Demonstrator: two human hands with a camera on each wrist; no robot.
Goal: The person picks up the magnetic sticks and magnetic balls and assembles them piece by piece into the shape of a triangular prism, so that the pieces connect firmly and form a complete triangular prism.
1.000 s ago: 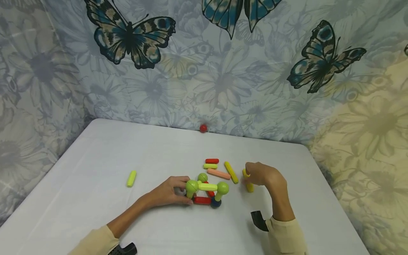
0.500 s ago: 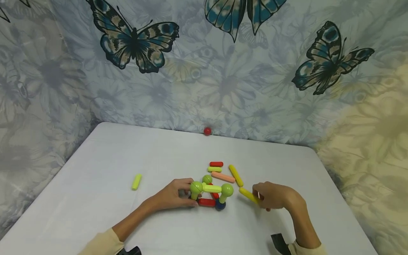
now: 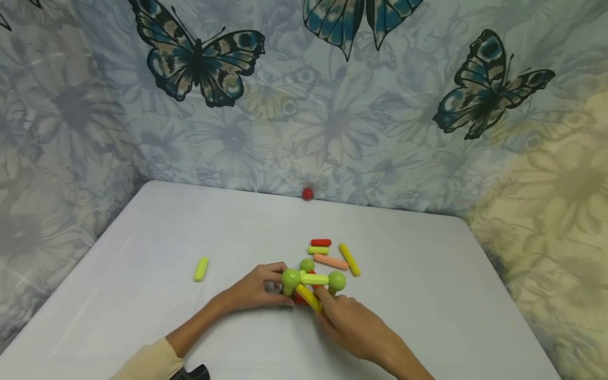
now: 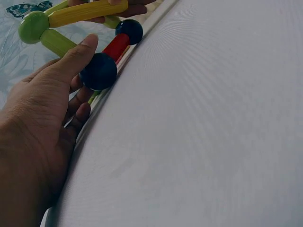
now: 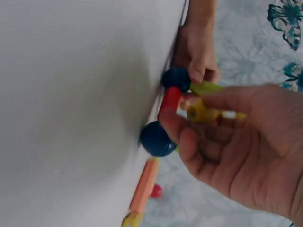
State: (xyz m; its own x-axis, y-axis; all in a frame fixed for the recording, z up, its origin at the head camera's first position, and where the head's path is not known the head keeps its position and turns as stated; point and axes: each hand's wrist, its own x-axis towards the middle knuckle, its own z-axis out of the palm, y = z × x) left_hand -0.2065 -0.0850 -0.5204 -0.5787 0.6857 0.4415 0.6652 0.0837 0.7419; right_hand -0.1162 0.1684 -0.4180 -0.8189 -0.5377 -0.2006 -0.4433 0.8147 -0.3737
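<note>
While pinching the light, stiff yellow rod [image 3: 309,297] mid-length in right hand [image 3: 353,324], left hand [image 3: 252,291] apparently steadying the rod-and-ball frame [image 3: 311,282].

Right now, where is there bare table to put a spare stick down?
The table is bare right of the yellow stick to the right edge, and between the lone green stick and the left hand. It is crowded around the ball-and-stick frame, where the right hand works.

A red ball [image 3: 307,194] rests at the white table's [image 3: 142,237] far edge, against butterfly-printed cloth [image 3: 199,58].
</note>
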